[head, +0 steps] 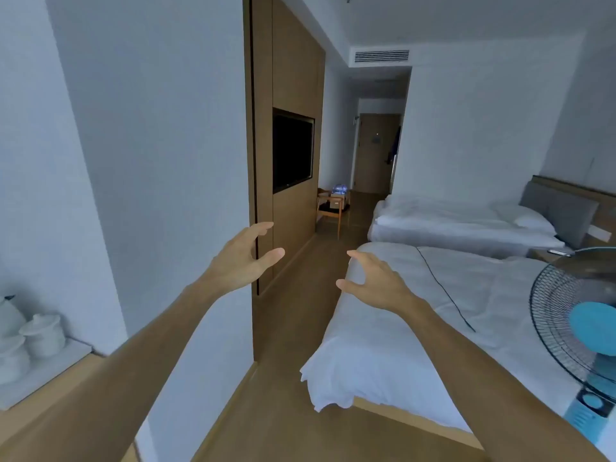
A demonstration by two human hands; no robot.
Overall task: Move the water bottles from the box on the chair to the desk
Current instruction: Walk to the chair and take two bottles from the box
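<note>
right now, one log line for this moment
left hand open, empty | right hand open, empty | bottles in box on chair, far off

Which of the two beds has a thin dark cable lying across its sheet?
The nearer bed, beside the right hand; the farther bed shows no cable.

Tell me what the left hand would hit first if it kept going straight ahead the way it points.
Probably the wood wall panel: the left hand, open and empty, overlaps its near edge in the picture. Depth is unclear, so it might slip past.
</note>
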